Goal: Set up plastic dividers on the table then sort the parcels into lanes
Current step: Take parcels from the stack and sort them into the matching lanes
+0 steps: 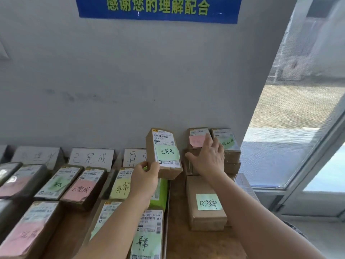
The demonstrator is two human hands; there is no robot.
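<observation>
A person's two bare arms reach forward over a brown wooden table (179,230) set against a pale grey wall. The left hand (144,179) grips a brown cardboard parcel with a white shipping label and a green sticky note (164,152), fingers and thumb curled round its lower left corner, holding it upright in the air above the middle of the table, near the wall. The right hand (210,158) lies with fingers straight and spread on a stack of brown cardboard parcels (231,157) at the table's far right corner; its fingertips touch the top box there, which bears a pink sticky note (196,141), and beside it sits another box with a green note. Nearer the front right edge lies a flat brown cardboard box with a green handwritten note (207,202). Along the far edge to the left stand white handwritten sign cards (91,157) leaning at the wall. In front of them parcels lie in rows running toward the front edge: boxes with pink notes (82,189) on the left, a box with a yellow note (121,187) and a parcel with a green note (147,240) near the centre, partly hidden beneath the left forearm. A thin upright divider strip (168,212) separates these rows from the right side. A blue banner with yellow characters (158,8) hangs on the wall above, and a window (298,109) fills the right.
</observation>
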